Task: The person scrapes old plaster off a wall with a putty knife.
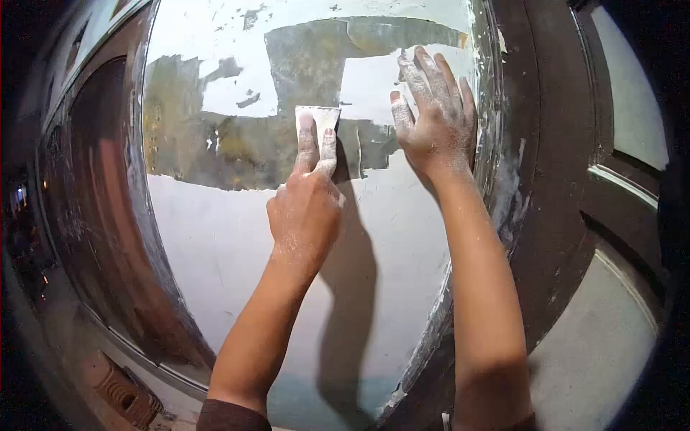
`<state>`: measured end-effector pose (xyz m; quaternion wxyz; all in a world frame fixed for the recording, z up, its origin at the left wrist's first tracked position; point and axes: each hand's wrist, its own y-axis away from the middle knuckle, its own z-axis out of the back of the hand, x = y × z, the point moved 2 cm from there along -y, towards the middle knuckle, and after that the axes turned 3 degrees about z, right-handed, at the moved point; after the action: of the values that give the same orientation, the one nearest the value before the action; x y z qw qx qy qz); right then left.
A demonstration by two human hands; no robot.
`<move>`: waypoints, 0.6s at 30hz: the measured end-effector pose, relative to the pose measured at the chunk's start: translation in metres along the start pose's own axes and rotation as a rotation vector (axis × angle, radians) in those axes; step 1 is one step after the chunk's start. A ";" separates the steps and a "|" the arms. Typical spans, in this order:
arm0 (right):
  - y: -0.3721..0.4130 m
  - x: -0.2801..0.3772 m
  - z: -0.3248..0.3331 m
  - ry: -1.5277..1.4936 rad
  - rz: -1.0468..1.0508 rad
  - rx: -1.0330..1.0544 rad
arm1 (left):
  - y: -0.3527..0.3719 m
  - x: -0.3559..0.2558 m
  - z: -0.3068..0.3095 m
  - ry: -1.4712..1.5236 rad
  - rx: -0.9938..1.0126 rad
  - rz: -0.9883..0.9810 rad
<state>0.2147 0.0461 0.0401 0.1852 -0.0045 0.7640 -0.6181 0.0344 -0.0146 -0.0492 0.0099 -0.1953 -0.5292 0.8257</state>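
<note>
- A tall, dark brown wooden panel (108, 165) stands at the far left, beside the wall. Near its foot lies a reddish-brown block with a hole in it (123, 391), well apart from both hands.
- A smooth white coat (215, 230) covers the low part of the wall and some of the top.
- The left hand (307, 205) is closed around a flat, white-smeared scraper with a straight top edge (320, 115). Two fingers lie straight up along its flat side, likely to push it evenly against the wall. The thumb is hidden, so I cannot tell how it grips.
- The scraper is up against the wall, near the middle, over a rough grey-green patch (305, 61) with white around it.
- A long, dark shadow (348, 287) falls just right of the left arm.
- The right hand (436, 136) is spread on the wall, higher up, its fingers dusty white. It holds no tool, and perhaps leans there to keep the body steady.
- A dark brown wooden frame (550, 93) stands at the far right, beside the wall's chipped edge.
</note>
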 end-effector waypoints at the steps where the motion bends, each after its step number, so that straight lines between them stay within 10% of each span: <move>1: 0.000 0.000 -0.001 -0.008 0.004 -0.007 | -0.001 0.003 -0.001 0.004 0.003 -0.016; 18: 0.001 -0.002 -0.002 0.004 0.014 0.001 | -0.024 0.002 0.006 0.061 -0.109 -0.085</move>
<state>0.2162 0.0485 0.0401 0.1882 0.0023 0.7640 -0.6172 0.0261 -0.0090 -0.0268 0.0506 -0.1981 -0.5806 0.7881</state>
